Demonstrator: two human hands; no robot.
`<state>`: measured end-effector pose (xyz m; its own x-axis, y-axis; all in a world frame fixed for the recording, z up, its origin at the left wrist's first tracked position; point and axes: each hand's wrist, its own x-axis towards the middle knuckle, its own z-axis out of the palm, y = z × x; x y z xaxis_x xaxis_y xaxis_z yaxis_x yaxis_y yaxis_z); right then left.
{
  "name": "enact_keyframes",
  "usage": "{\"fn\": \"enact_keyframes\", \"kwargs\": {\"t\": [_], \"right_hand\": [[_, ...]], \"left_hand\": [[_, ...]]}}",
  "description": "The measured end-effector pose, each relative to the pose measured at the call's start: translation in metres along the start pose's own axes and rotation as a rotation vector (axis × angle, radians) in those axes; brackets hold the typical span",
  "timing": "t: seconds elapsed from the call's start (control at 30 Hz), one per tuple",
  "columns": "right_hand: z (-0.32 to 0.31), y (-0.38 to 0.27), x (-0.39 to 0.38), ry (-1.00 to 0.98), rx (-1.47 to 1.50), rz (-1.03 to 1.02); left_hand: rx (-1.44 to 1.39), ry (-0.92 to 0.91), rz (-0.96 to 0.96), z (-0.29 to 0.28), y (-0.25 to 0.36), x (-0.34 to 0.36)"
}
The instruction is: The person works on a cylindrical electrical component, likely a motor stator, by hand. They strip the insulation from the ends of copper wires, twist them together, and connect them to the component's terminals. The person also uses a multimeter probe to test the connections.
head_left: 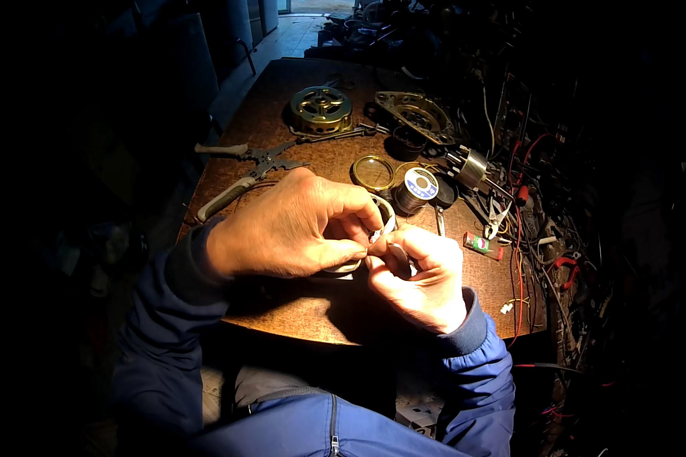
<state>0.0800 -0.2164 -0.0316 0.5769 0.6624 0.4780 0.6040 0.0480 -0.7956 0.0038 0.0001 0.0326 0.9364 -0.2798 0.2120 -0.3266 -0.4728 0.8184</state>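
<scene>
Both my hands meet over the near middle of the wooden table. My left hand (290,228) is closed, its thumb and fingers pinching at a tiny light-coloured bit whose kind I cannot make out. From the right, my right hand (427,278) pinches at the same spot, fingertips almost touching the left ones. Beneath them is a pale, ring-shaped part (389,212), mostly covered by my hands. Just beyond it stands a spool of solder wire (415,202) with a blue and white label. A round, brass-coloured ring (373,173) lies beside the spool.
Wire strippers with cream handles (227,199) lie open at the left. Farther back are a brass-coloured round housing (320,112) and a flanged housing (419,114). A metal rotor (471,166), a red and green small item (483,245) and tangled wires (518,251) crowd the right side.
</scene>
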Motion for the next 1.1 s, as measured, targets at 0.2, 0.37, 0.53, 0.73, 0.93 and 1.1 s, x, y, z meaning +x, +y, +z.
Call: {"fn": "enact_keyframes", "kwargs": {"t": [0.2,0.37,0.53,0.73,0.93,1.1], "right_hand": [[0.002,-0.001,0.001,0.03,-0.114,-0.114],[0.002,-0.002,0.0,0.034,-0.101,-0.116],[0.005,0.009,-0.005,0.038,0.345,0.147],[-0.005,-0.001,0.001,0.008,0.459,0.271],[-0.009,-0.003,0.001,0.005,0.512,0.261],[-0.01,-0.002,0.001,-0.032,0.42,0.196]], "left_hand": [[0.024,0.006,0.039,0.002,0.004,0.0],[0.005,0.006,-0.019,0.003,-0.001,0.0],[-0.081,-0.014,-0.064,0.002,-0.006,0.001],[-0.009,-0.013,-0.002,0.002,-0.002,0.002],[0.09,-0.001,0.119,0.004,-0.005,0.002],[0.124,-0.004,0.167,0.004,-0.008,0.004]]}}
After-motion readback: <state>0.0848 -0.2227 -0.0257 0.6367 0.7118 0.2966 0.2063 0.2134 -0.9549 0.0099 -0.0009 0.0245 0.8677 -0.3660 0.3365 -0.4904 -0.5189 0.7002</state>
